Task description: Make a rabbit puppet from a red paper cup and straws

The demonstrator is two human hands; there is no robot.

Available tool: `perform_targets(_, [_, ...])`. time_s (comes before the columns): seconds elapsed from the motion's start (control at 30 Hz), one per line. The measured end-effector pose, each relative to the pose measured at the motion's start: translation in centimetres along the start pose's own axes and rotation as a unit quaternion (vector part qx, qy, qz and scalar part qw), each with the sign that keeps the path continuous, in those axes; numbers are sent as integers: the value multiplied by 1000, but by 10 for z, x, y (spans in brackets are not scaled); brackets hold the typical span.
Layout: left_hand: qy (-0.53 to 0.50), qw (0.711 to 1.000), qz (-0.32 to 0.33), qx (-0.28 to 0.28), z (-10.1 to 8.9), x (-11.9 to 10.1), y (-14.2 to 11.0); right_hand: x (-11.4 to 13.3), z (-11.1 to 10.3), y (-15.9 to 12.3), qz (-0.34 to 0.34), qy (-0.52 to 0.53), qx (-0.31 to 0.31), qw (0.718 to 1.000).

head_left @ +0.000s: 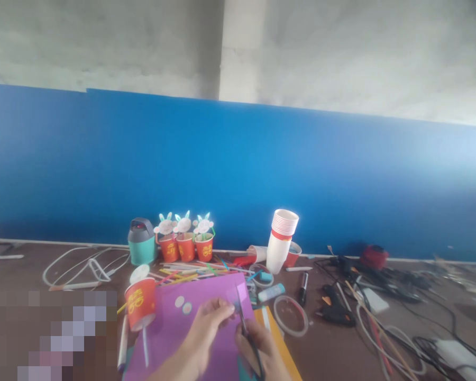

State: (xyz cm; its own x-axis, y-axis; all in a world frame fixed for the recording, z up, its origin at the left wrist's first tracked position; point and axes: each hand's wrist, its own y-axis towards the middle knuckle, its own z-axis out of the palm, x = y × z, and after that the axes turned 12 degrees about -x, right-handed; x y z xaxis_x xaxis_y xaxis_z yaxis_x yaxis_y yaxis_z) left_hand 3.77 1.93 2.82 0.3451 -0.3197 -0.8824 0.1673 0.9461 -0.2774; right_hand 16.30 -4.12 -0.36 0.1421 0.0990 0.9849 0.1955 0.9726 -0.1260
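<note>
My left hand (206,330) pinches the far part of a purple paper sheet (174,330) that lies in front of me. My right hand (262,349) grips a pair of scissors (241,312) whose blades point up into the purple sheet next to my left fingers. Two small round cut-outs (183,305) rest on the sheet. A red paper cup (140,302) with a yellow emblem and a white stick stands at the sheet's left edge. An orange sheet (280,341) pokes out under the purple one on the right.
Three red cups with paper bunny tops (186,238) and a teal container (142,242) stand by the blue wall. A stack of white cups (281,241), coloured straws (190,270), a tape ring (290,316), a glue stick (272,292), a glue gun (335,309) and tangled cables (400,296) crowd the brown tabletop.
</note>
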Motion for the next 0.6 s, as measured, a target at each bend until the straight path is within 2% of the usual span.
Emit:
perform_targets(0.23, [23,1000,4,12,0,-5,2,0,-1,3,-27,-32,-5,999])
perform_targets(0.3, [39,999,9,16,0,-7,2,-1,-2,5,-45,-41,12,998])
perform_targets(0.4, [63,997,23,28,0,-8,3,1,-2,6,-58,-26,30,998])
perform_targets(0.6, [77,996,32,42,-3,-6,6,2,-1,3,-62,-22,23,998])
